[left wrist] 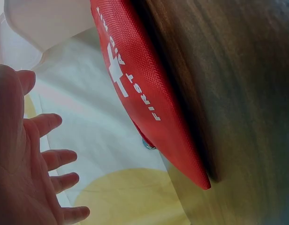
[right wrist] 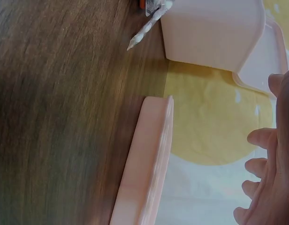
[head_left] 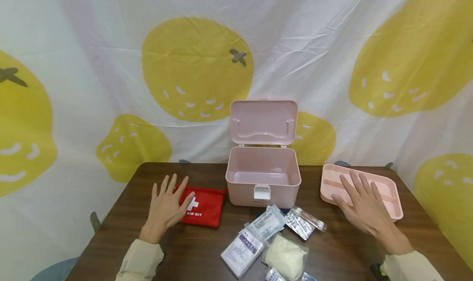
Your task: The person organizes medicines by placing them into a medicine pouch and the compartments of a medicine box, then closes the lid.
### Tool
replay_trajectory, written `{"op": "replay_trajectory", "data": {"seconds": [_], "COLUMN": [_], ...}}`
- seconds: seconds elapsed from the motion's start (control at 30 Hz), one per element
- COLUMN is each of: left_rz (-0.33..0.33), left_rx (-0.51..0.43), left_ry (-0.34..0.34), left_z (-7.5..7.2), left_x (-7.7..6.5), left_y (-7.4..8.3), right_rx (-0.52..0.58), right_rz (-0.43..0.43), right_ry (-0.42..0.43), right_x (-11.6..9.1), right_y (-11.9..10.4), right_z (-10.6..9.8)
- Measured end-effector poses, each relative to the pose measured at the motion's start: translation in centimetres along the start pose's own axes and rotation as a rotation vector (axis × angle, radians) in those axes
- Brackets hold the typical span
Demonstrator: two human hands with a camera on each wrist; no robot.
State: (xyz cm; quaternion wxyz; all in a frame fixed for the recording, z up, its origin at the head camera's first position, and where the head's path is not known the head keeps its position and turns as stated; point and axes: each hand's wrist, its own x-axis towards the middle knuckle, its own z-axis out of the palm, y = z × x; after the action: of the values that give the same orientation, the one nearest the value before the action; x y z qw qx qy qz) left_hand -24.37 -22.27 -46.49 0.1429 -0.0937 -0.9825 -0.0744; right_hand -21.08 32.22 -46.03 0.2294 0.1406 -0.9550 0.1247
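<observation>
My left hand (head_left: 167, 207), fingers spread and holding nothing, hovers over the left part of a red first aid kit pouch (head_left: 207, 209). In the left wrist view the pouch (left wrist: 140, 84) lies on the table, apart from the fingers (left wrist: 53, 124). My right hand (head_left: 363, 203) is spread above a pink divided tray (head_left: 392, 190) and holds nothing. The right wrist view shows the tray (right wrist: 140, 168) lying below that hand (right wrist: 276, 164) with a gap between them. Between the hands stands a pink box (head_left: 263, 176), its lid (head_left: 264, 122) raised.
In front of the box lie a white printed packet (head_left: 242, 250), a light blue packet (head_left: 269, 222), a silver blister pack (head_left: 300, 224), a bag of cotton swabs (head_left: 312, 218) and a bag of pale yellow material (head_left: 285, 256). A lemon-print cloth (head_left: 199, 67) hangs behind the brown table (head_left: 196, 252).
</observation>
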Motion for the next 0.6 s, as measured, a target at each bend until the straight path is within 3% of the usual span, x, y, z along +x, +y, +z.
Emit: {"op": "replay_trajectory", "data": {"seconds": [0.6], "left_rz": [0.000], "left_rx": [-0.024], "left_ry": [-0.024], "left_z": [0.08], "left_x": [-0.37], "left_y": [0.12], "right_rx": [0.011], "right_rz": [-0.016], "right_ry": [-0.004], "right_x": [-0.46], "right_y": [-0.94], "right_z": [0.29]}}
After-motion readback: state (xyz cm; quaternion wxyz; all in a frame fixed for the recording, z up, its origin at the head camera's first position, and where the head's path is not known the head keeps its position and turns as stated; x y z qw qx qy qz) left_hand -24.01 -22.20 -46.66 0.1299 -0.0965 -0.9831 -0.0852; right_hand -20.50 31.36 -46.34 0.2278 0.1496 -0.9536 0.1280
